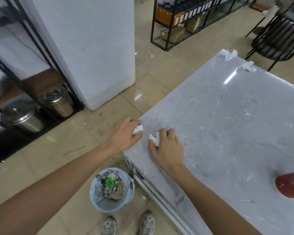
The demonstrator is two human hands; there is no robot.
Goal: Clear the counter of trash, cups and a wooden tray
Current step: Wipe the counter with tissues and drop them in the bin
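Observation:
The grey marble counter [227, 119] fills the right half of the view. At its near left corner my left hand [126, 134] is closed around a crumpled white tissue [137, 129]. Right beside it, my right hand [168, 146] rests on the counter with its fingers curled over a second white tissue [154, 139]. Two more crumpled tissues [230, 54] [248, 66] lie at the far edge of the counter. A red cup [290, 185] lies on its side at the right edge of the view. A lined trash bin [111, 189] holding rubbish stands on the floor below the counter corner.
A white pillar [92, 48] stands to the left of the counter, with steel pots [58, 102] on a low shelf beside it. A black metal rack [185, 19] with boxes and a black slatted stand [278, 36] are farther back. My shoes [127, 224] show on the tiled floor.

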